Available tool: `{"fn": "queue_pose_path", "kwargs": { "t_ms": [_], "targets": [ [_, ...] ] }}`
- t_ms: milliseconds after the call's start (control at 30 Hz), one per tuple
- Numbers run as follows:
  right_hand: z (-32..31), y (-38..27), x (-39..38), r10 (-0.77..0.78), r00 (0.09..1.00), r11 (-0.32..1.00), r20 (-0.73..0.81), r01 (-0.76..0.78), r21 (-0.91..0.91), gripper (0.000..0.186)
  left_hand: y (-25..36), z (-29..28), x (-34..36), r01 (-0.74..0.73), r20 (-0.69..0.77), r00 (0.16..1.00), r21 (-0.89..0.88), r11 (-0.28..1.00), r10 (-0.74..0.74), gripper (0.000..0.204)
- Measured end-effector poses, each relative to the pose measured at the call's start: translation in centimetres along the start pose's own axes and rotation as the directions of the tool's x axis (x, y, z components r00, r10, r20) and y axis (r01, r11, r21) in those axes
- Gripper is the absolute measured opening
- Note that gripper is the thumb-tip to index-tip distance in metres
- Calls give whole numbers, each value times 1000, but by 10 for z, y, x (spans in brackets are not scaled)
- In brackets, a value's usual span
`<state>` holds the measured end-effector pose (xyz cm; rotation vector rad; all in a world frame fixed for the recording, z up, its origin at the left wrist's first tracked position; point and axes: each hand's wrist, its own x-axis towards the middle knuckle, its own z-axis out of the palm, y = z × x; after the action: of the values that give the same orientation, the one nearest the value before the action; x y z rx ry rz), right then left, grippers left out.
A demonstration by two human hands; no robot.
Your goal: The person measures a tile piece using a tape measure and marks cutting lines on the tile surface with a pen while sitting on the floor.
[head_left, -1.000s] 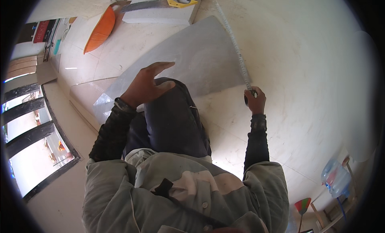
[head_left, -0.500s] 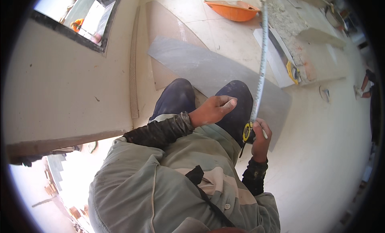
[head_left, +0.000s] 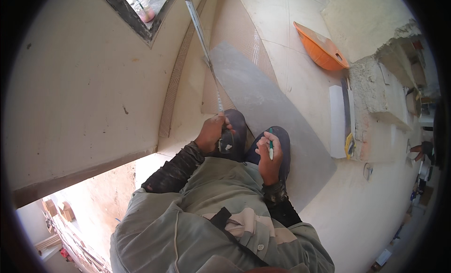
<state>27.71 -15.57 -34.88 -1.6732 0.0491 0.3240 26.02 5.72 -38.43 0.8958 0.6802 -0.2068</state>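
Note:
My left hand (head_left: 209, 134) is closed around a tape measure (head_left: 226, 143) above my left knee. Its long metal blade (head_left: 199, 32) is pulled out and stretches forward, slanting left toward the wall, with the free end up near the window corner. Between the fingers of my right hand (head_left: 269, 165) sits a slim green and white pen (head_left: 271, 144), over my right knee. A large grey sheet (head_left: 277, 101) lies on the floor in front of my knees, partly on top of a patterned brown tile (head_left: 230, 19).
At my left stands a pale wall (head_left: 89, 94) with a dark-framed window opening (head_left: 148, 31). An orange basin (head_left: 322, 48) rests ahead to the right, by a rough masonry ledge (head_left: 371, 85). A long white strip (head_left: 337, 120) and a yellow tool (head_left: 349, 146) lie beside it.
The tape measure has gone from my right hand to my left, and its blade has swung from the right over to the left. The view has turned rightward.

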Motion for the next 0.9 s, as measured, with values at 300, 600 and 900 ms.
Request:
{"fn": "queue_pose_path", "kwargs": {
  "t_ms": [300, 600, 900],
  "targets": [
    [-3, 58, 108, -74, 996, 882, -42, 45, -469, 41, -10, -209, 62, 241, -509, 856, 547, 802, 89, 48],
    [30, 86, 186, -90, 996, 860, -13, 71, -506, 37, 22, -246, 155, 291, -481, 822, 816, 500, 307, 52],
    [72, 85, 257, -205, 975, 820, 82, 217, -530, 34, 97, -245, 204, 480, -573, 775, 808, 341, 268, 51]
  ]
}}
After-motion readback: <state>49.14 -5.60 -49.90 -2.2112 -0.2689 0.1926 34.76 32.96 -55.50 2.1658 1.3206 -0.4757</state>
